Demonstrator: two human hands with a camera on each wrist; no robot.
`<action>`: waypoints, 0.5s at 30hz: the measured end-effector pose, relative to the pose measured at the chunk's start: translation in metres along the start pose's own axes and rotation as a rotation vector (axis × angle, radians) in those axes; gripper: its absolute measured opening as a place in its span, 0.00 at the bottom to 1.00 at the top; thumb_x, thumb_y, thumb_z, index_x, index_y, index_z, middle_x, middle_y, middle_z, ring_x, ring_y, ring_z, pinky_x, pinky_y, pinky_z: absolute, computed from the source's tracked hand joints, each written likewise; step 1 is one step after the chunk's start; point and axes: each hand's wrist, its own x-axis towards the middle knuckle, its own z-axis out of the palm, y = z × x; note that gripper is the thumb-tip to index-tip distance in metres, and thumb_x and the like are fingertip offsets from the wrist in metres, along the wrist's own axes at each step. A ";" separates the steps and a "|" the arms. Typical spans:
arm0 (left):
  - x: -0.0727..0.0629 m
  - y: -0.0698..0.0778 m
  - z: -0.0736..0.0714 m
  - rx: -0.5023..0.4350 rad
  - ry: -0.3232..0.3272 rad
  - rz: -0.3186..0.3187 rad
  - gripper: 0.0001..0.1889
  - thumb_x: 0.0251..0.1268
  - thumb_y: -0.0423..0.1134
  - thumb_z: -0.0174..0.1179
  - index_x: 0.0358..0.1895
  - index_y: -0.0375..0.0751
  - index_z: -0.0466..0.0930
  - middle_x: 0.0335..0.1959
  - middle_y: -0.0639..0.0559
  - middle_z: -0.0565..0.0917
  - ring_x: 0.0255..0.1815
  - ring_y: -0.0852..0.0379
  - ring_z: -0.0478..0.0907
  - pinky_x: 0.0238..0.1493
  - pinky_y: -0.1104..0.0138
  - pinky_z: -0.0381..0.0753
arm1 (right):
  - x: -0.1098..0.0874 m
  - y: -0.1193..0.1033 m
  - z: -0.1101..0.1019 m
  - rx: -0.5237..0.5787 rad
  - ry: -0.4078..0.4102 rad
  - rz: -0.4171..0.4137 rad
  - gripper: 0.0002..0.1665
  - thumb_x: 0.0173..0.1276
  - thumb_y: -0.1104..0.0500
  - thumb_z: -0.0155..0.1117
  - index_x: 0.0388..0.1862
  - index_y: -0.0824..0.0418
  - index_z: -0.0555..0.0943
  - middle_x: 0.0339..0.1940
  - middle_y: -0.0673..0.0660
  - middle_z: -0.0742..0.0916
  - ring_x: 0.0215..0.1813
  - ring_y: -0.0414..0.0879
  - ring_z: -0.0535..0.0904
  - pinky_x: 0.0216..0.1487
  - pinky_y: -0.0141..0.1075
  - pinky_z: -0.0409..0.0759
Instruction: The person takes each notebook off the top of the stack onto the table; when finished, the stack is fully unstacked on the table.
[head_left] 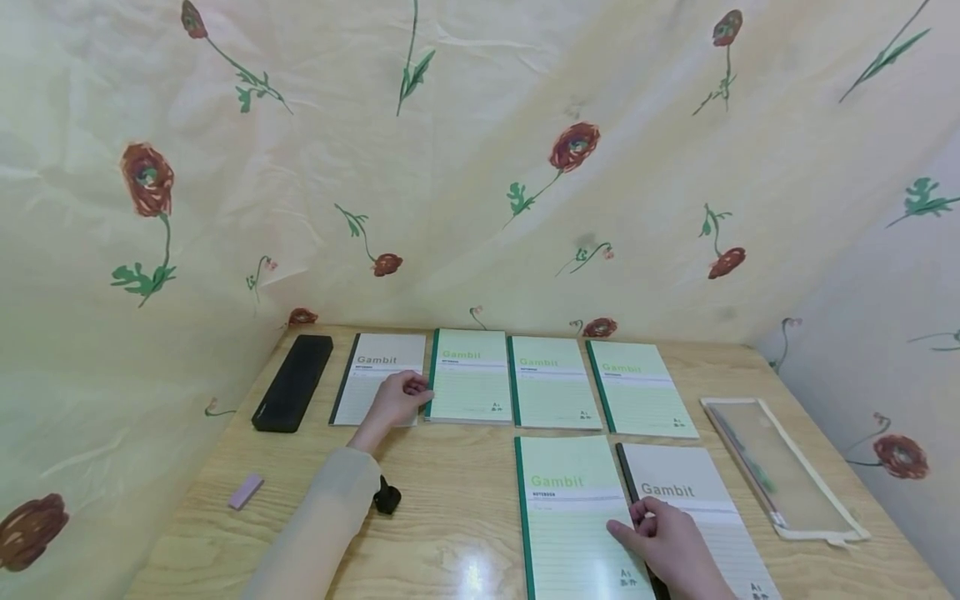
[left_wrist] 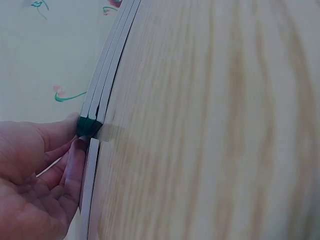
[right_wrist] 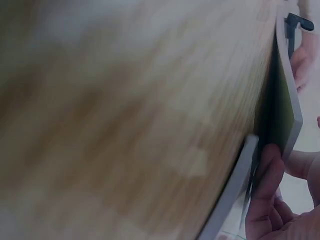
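In the head view my left hand point(head_left: 397, 398) reaches over a grey notebook point(head_left: 386, 350) to the left spine of a green notebook stack point(head_left: 471, 383). Close up, thumb and index fingertip meet around the green spine point(left_wrist: 89, 126) of the stacked notebooks. Nearer me, my right hand point(head_left: 671, 542) pinches the right edge of a front green notebook point(head_left: 573, 533), thumb on the cover and fingers underneath. That edge is raised off the table in the right wrist view, where the notebook point(right_wrist: 295, 120) tilts. Beside it lies another grey notebook point(head_left: 712, 475), partly under the right hand.
Two more green notebooks point(head_left: 555, 383) continue the back row. A black case point(head_left: 294, 383) lies at the back left, a small purple block point(head_left: 246, 492) nearer me. A clear zip pouch point(head_left: 795, 475) with pens lies right. Flowered cloth point(head_left: 450, 167) hangs behind the wooden table point(head_left: 442, 500).
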 end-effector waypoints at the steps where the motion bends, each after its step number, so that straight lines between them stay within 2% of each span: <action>1: 0.000 0.000 0.000 0.000 -0.001 0.001 0.11 0.66 0.34 0.66 0.48 0.33 0.82 0.40 0.47 0.84 0.42 0.51 0.79 0.49 0.57 0.77 | 0.000 0.000 -0.001 -0.023 -0.001 -0.013 0.20 0.60 0.49 0.75 0.34 0.62 0.77 0.17 0.51 0.78 0.23 0.45 0.70 0.29 0.36 0.68; 6: 0.001 -0.001 0.000 -0.001 0.000 0.002 0.10 0.66 0.34 0.66 0.47 0.33 0.82 0.39 0.47 0.84 0.41 0.52 0.79 0.49 0.57 0.78 | 0.001 -0.001 -0.002 -0.101 -0.013 -0.044 0.19 0.61 0.49 0.75 0.32 0.60 0.77 0.16 0.50 0.75 0.22 0.45 0.68 0.28 0.36 0.66; 15: 0.002 -0.001 0.001 0.002 0.000 -0.005 0.10 0.66 0.34 0.66 0.47 0.33 0.82 0.39 0.47 0.84 0.41 0.52 0.78 0.49 0.58 0.77 | 0.000 -0.002 -0.003 -0.164 -0.033 -0.076 0.16 0.62 0.52 0.74 0.30 0.58 0.76 0.16 0.50 0.73 0.22 0.44 0.66 0.27 0.35 0.64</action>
